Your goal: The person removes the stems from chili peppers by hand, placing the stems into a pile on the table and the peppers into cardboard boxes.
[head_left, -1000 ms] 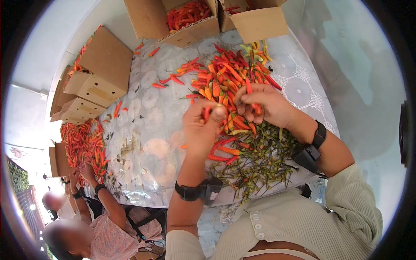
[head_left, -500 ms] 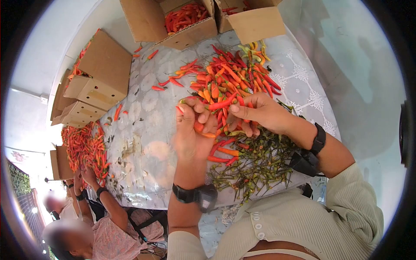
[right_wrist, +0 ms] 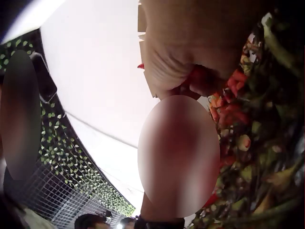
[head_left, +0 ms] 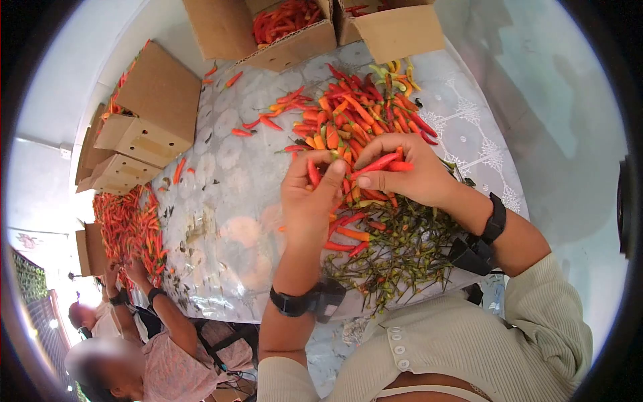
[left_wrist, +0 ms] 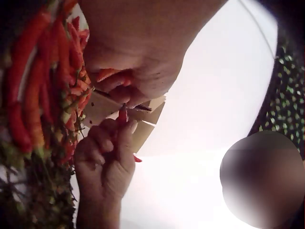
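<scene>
Red chilies point(head_left: 379, 163) sit clamped between the thumb and curled fingers of the right hand point(head_left: 418, 177), while the left hand point(head_left: 307, 204), closed around another chili point(head_left: 313, 173), is just beside it, with the chili pile point(head_left: 348, 110) beyond both grips and the stem heap point(head_left: 395, 258) nearer the body.

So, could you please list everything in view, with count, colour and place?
table: one, pale patterned, centre
chili pile: many, red and orange, mid-table
yellow chilies: several, far end
loose chilies: several, mostly red, around pile
stems: many, green, near edge
far-end boxes: two, brown, chilies inside
left boxes: several, brown
second pile: many, mostly red, left
other people: two, lower left
shirt: one, pale green, on wearer
wristbands: two, black, wearer's wrists
left hand: one, holding red chili
right hand: one, holding red chilies
</scene>
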A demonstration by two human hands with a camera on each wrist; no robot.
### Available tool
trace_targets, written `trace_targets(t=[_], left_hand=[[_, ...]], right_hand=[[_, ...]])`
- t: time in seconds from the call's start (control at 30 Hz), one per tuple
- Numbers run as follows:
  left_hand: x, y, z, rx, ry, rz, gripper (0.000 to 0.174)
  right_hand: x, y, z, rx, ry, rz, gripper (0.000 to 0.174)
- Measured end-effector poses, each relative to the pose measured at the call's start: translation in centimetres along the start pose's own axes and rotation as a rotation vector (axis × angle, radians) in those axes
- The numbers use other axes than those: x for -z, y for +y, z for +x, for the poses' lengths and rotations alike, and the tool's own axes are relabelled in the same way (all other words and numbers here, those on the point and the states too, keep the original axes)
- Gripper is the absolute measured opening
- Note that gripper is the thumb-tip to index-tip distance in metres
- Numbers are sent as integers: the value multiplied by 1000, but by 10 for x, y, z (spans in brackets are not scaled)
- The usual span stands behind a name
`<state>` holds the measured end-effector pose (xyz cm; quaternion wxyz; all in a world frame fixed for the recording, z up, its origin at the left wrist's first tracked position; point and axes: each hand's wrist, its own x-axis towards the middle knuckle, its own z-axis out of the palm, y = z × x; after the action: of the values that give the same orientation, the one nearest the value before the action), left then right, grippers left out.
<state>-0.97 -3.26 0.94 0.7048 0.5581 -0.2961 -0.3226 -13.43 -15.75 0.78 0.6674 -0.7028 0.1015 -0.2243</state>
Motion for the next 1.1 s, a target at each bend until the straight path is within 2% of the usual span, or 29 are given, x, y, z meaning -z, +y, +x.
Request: trace_targets(t=[0.03,0.1,0.33,0.47,0.6,0.8,0.9,1.0,1.1], left_hand=[[0,-2,0,-39,34,147,12],[-1,2,-1,51,-58,148,11],[13,8,2,304,-268,147,14],[11,3,0,231,-275,207,15],[6,3,-1,164,-254,131,16],[6,-4,-2,129,-260,-9,16],[6,-1,-5,121,-272,-27,15],[3,3,-7,99,-299,-31,15],[3,5,-8,77,-332,-45,15]], right_hand=[[-1,-1,0,16,27,-7,18],[-2,-4,-1,48,85,-21,18],[1,-6,-3,114,6,-51,18],[-1,-5,-3,114,21,-59,19],[-4,-2,-2,113,75,-57,19],[-3,-11,-4,-135,1,228,18],[2,-12,-4,-257,-112,462,17],[5,-2,-1,-299,-229,666,17],[1,-4,-2,-402,-89,799,16]])
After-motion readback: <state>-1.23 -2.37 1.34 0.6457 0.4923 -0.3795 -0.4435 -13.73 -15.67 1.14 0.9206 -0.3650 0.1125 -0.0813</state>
